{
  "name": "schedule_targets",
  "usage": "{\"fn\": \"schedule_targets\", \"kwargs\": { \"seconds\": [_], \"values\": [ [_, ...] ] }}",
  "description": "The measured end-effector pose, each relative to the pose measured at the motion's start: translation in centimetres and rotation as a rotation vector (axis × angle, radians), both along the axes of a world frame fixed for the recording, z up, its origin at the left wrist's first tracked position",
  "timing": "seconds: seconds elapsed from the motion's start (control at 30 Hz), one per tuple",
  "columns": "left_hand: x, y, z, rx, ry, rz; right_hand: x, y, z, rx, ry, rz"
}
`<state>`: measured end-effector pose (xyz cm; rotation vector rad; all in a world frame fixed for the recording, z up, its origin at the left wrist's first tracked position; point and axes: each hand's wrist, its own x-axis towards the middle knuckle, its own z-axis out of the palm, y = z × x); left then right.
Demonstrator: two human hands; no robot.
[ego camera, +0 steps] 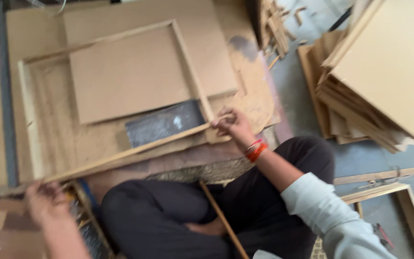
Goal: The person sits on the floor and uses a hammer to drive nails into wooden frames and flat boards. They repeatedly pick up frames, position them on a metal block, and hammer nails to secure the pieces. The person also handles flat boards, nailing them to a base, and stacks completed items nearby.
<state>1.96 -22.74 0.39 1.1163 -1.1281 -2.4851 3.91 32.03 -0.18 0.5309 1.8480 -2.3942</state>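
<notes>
Wooden frame (120,96) flat on floor boards, brown panel (130,76) laid inside, not fixed. R hand (231,125) pinching near corner; L hand (44,201) blurred at other corner, grip unclear.

I have one view only, from the camera on my head, tilted steeply down and rolled so that the floor runs slantwise across the frame. It sits close above my crossed legs in dark trousers (168,216) at the bottom centre and faces the pale wooden rectangular frame (29,120) lying on brown boards, which fills the upper left. The stack of tan square boards (384,67) reaches out of the upper right, and everything is smeared with blur.
</notes>
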Motion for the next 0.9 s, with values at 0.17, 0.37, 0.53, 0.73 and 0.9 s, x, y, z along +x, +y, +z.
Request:
{"fn": "schedule_targets", "kwargs": {
  "seconds": [0.17, 0.37, 0.53, 0.73, 0.9],
  "values": [
    [-0.9, 0.3, -1.5, 0.017, 0.151, 0.186, -0.2, -0.2, 0.6, 0.12, 0.134, 0.01],
    [-1.8, 4.1, -1.7, 0.138, 0.242, 0.097, -1.2, -4.0, 3.2, 0.178, 0.116, 0.085],
    [-2.7, 13.4, -2.3, -0.109, 0.25, -0.279, -2.5, -7.4, 3.9, 0.449, 0.233, 0.332],
    [-4.9, 16.6, -0.9, -0.388, 0.092, -0.25, 6.5, -7.2, 6.7, 1.202, 0.52, 0.691],
    [-7.1, 16.1, -1.9, -0.401, 0.168, -0.214, 15.8, -8.4, 7.3, 0.942, 0.083, 1.0]
  ]
}}
